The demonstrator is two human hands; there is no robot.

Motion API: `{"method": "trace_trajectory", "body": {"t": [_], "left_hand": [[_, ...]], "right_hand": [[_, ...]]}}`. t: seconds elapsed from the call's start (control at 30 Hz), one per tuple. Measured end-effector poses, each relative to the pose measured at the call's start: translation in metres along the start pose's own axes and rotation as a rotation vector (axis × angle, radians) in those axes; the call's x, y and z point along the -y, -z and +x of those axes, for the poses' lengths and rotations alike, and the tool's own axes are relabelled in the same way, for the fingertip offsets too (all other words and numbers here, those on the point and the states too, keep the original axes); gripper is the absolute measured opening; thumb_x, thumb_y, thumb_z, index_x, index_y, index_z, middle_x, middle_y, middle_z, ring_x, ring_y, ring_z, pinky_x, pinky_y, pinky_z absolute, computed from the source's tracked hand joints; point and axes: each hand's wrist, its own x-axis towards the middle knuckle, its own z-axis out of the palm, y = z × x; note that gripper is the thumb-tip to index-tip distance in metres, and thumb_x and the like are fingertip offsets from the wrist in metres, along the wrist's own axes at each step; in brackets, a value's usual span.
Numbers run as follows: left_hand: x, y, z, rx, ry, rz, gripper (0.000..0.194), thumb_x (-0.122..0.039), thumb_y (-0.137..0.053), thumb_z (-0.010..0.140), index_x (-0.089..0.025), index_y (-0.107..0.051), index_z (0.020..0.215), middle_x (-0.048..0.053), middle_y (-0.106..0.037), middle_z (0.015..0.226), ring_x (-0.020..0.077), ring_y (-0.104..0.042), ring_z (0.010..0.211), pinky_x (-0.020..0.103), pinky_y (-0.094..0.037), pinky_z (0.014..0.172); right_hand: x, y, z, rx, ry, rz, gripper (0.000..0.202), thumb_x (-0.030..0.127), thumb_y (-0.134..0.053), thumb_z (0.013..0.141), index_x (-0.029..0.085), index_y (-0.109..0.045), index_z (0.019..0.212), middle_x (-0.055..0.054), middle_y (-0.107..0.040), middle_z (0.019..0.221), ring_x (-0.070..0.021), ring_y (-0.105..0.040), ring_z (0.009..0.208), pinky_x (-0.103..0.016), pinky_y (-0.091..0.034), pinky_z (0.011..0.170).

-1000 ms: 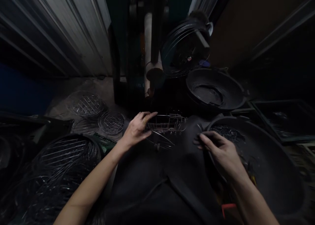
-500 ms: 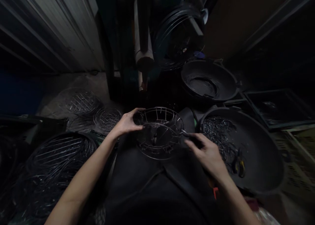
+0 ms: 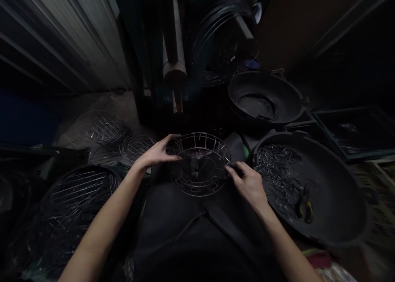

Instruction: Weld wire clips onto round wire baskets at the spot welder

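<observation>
A round wire basket (image 3: 199,195), made of rings joined by short uprights, sits over my dark apron (image 3: 185,228). My left hand (image 3: 160,152) grips its left side, thumb and fingers around the wire. At the right side of the basket, my right hand (image 3: 248,183) is closed in a pinch, fingertips against the rings. A short piece of wire seems to show at those fingertips, mostly hidden by them. Beside that hand, a large dark bowl (image 3: 336,195) holds many short wire pieces (image 3: 277,162) and yellow-and-black pliers (image 3: 305,208).
A second dark bowl (image 3: 284,97) with wire rings stands behind. Wire grids (image 3: 77,187) and wire rounds (image 3: 106,128) are piled at left. A machine with a cylindrical post (image 3: 174,70) rises ahead; a wire coil (image 3: 212,23) is beside it. A mesh-like frame (image 3: 354,130) lies far right.
My right hand has moved left and slightly up, its fingertips now against the basket's right side. The left hand keeps its grip. The view has shifted slightly.
</observation>
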Motion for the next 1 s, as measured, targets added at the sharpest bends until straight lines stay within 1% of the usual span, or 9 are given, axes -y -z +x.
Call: {"method": "trace_trajectory", "body": {"t": [0.17,0.3,0.4,0.47,0.57,0.67,0.77,0.87,1.0], "left_hand": [[0.002,-0.002,0.000,0.005,0.012,-0.010,0.074,-0.038,-0.074,0.067,-0.021,-0.041,0.131,0.007,-0.052,0.127,0.0232,-0.050,0.118,0.038,-0.038,0.103],[0.008,-0.007,0.001,-0.033,0.000,-0.010,0.073,-0.038,-0.072,0.067,-0.021,-0.042,0.131,0.007,-0.052,0.128,0.0244,-0.051,0.117,0.039,-0.040,0.101],[0.007,-0.009,-0.002,-0.100,-0.017,-0.009,0.073,-0.037,-0.073,0.066,-0.018,-0.044,0.130,0.008,-0.056,0.123,0.0240,-0.055,0.111,0.038,-0.043,0.097],[-0.001,-0.007,-0.006,-0.149,-0.057,0.038,0.071,-0.034,-0.073,0.065,-0.017,-0.046,0.128,0.008,-0.058,0.121,0.0232,-0.057,0.109,0.036,-0.045,0.096],[-0.021,-0.001,-0.010,-0.256,-0.198,0.197,0.067,-0.028,-0.072,0.065,-0.018,-0.048,0.127,0.006,-0.058,0.121,0.0217,-0.057,0.108,0.032,-0.045,0.094],[-0.034,-0.001,-0.010,-0.318,-0.330,0.352,0.066,-0.023,-0.068,0.069,-0.017,-0.044,0.130,0.008,-0.058,0.118,0.0214,-0.057,0.104,0.032,-0.047,0.091],[-0.031,-0.010,-0.007,-0.258,-0.395,0.469,0.067,-0.024,-0.062,0.076,-0.018,-0.034,0.136,0.010,-0.053,0.124,0.0242,-0.052,0.112,0.043,-0.039,0.101],[-0.021,-0.022,-0.008,-0.204,-0.390,0.543,0.067,-0.021,-0.059,0.080,-0.021,-0.028,0.139,0.010,-0.048,0.130,0.0243,-0.046,0.121,0.051,-0.025,0.110],[-0.015,-0.031,-0.011,-0.199,-0.380,0.575,0.067,-0.015,-0.057,0.079,-0.023,-0.028,0.139,0.009,-0.049,0.128,0.0222,-0.046,0.120,0.052,-0.024,0.111]], "right_hand": [[-0.005,-0.010,-0.003,-0.034,-0.002,-0.036,0.047,0.062,-0.042,0.083,0.019,-0.058,0.072,-0.006,-0.064,0.072,-0.0178,-0.059,0.063,-0.029,-0.045,0.061],[-0.003,-0.015,-0.007,-0.034,-0.136,0.061,0.046,0.064,-0.052,0.076,0.019,-0.056,0.085,-0.004,-0.064,0.069,-0.0161,-0.057,0.055,-0.028,-0.047,0.056],[-0.001,-0.009,-0.011,-0.034,-0.223,0.117,0.047,0.062,-0.059,0.071,0.019,-0.054,0.090,-0.003,-0.063,0.068,-0.0156,-0.056,0.052,-0.029,-0.049,0.055],[0.003,0.003,-0.015,-0.049,-0.251,0.154,0.045,0.059,-0.060,0.073,0.019,-0.056,0.094,-0.005,-0.066,0.076,-0.0168,-0.061,0.060,-0.029,-0.051,0.059],[0.019,0.022,-0.018,-0.074,-0.281,0.291,0.038,0.054,-0.055,0.081,0.020,-0.058,0.097,-0.006,-0.068,0.083,-0.0170,-0.066,0.068,-0.029,-0.054,0.066],[0.046,0.028,-0.013,0.024,-0.281,0.488,0.036,0.052,-0.059,0.080,0.018,-0.061,0.089,-0.006,-0.068,0.077,-0.0153,-0.065,0.061,-0.027,-0.055,0.060],[0.070,0.014,-0.001,0.196,-0.285,0.692,0.039,0.053,-0.065,0.075,0.015,-0.062,0.085,-0.005,-0.067,0.072,-0.0148,-0.065,0.058,-0.026,-0.056,0.055],[0.079,-0.006,0.015,0.307,-0.313,0.790,0.042,0.053,-0.068,0.070,0.014,-0.062,0.083,-0.003,-0.065,0.068,-0.0142,-0.064,0.055,-0.025,-0.056,0.054],[0.072,-0.027,0.031,0.286,-0.347,0.799,0.042,0.054,-0.070,0.067,0.014,-0.061,0.079,-0.002,-0.063,0.067,-0.0143,-0.064,0.053,-0.025,-0.055,0.051]]}}
